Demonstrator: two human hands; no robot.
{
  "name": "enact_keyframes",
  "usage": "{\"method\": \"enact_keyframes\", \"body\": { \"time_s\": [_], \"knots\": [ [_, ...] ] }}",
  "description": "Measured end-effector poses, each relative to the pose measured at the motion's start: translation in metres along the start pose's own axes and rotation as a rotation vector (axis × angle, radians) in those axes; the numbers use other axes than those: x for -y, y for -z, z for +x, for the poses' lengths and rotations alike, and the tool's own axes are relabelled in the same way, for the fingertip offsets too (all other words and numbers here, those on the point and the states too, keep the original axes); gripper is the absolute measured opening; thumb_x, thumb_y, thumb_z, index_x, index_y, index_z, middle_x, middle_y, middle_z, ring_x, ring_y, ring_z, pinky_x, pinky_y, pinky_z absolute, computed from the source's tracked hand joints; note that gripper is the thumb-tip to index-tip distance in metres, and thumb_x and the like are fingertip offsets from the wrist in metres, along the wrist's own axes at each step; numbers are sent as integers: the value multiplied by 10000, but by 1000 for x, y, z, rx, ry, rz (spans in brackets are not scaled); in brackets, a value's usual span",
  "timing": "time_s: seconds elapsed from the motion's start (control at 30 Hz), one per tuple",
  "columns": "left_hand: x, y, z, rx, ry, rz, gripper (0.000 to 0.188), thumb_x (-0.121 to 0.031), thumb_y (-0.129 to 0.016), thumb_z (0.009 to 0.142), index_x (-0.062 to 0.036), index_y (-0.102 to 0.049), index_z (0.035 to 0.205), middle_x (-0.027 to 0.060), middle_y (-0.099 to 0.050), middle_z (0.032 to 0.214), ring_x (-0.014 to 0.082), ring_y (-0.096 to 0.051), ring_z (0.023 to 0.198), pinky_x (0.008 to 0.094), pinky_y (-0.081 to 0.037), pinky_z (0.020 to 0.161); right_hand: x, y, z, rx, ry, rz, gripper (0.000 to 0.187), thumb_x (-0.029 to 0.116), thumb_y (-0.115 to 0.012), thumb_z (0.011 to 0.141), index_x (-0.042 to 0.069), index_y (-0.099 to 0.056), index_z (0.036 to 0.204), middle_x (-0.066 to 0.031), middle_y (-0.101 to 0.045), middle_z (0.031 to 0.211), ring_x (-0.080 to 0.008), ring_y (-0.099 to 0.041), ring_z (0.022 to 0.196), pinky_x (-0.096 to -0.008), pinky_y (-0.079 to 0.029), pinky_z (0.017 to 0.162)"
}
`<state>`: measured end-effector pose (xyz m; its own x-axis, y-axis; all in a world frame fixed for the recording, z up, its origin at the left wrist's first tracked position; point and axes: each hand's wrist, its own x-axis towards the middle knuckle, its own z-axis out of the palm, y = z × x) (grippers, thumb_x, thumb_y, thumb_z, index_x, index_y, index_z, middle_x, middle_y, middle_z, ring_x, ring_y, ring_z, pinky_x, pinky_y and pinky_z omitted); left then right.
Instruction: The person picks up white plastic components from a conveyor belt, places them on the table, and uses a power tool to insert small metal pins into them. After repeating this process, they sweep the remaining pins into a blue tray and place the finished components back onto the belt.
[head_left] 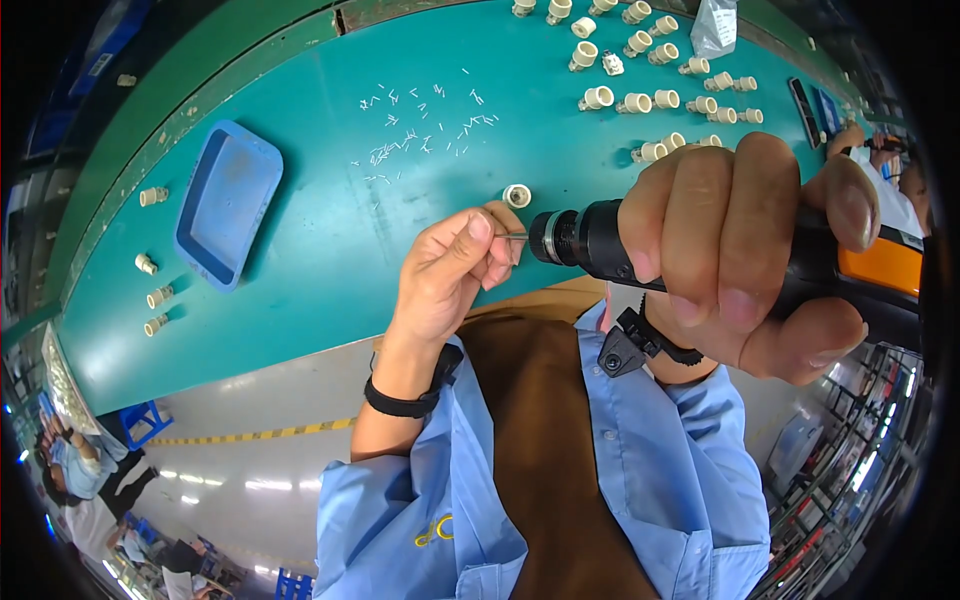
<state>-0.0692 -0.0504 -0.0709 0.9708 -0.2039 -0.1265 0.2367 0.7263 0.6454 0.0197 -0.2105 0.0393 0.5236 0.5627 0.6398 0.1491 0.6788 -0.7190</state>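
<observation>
My right hand (745, 250) is wrapped round a black electric screwdriver (600, 240) with an orange section, which lies level and points left. Its thin metal bit (515, 236) reaches in between the fingertips of my left hand (455, 260). The left thumb and fingers are closed in a pinch at the bit's tip; anything small between them is hidden. Just beyond these fingertips, one cream round lamp socket (517, 195) stands on the green table (330, 250) with its open end up. Small silvery pins (400, 145) lie scattered farther off.
Several cream sockets (634, 103) stand in rows at the far right, near a clear plastic bag (714, 28). On the left is a blue tray (225, 210), with more sockets (153, 196) beside it. A co-worker's hands (850, 140) show at the right edge.
</observation>
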Motion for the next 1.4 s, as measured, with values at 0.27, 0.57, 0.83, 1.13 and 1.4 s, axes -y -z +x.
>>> {"method": "enact_keyframes", "body": {
  "time_s": [0.27, 0.57, 0.83, 1.13, 1.4],
  "knots": [
    [1, -12, 3, -202, -206, 362, 264, -241, -537, 900, 13, -609, 902, 70, -548, 922, 95, -400, 635, 225, -327, 553, 5, 4, -1, 8, 20, -59, 406, 359, -537, 890, 150, -420, 1218, 40, -496, 754, -85, -470, 588, -284, -410, 607],
    [24, -7, 22, -412, -504, 1329, 292, -17, -702, 676, -19, -617, 955, 112, -587, 963, 231, -564, 756, 320, -450, 621, -13, 15, -10, -27, 12, -198, 404, 319, -506, 903, 114, -409, 1238, 22, -477, 728, -100, -457, 581, -291, -393, 588],
    [28, -4, 27, -419, -567, 1335, 240, -26, -702, 671, -32, -604, 889, 64, -605, 865, 252, -573, 734, 338, -461, 601, -19, 2, -12, -221, -106, -359, 406, 187, -534, 846, 109, -413, 1226, -10, -480, 678, -119, -451, 544, -292, -396, 565],
    [30, -3, 28, -430, -562, 1326, 236, -27, -706, 662, -37, -600, 872, 61, -600, 865, 246, -571, 730, 331, -458, 591, -26, 9, -15, -149, -108, -461, 384, 148, -559, 818, 119, -426, 1178, -16, -473, 646, -119, -436, 493, -289, -386, 515],
    [26, -2, 28, -422, -626, 1366, 237, -12, -698, 656, -36, -594, 868, 68, -599, 866, 253, -568, 727, 333, -460, 598, -37, 3, -10, -201, -143, -467, 329, 113, -601, 804, 100, -428, 1082, -21, -454, 633, -124, -436, 482, -287, -374, 486]
  ]
}}
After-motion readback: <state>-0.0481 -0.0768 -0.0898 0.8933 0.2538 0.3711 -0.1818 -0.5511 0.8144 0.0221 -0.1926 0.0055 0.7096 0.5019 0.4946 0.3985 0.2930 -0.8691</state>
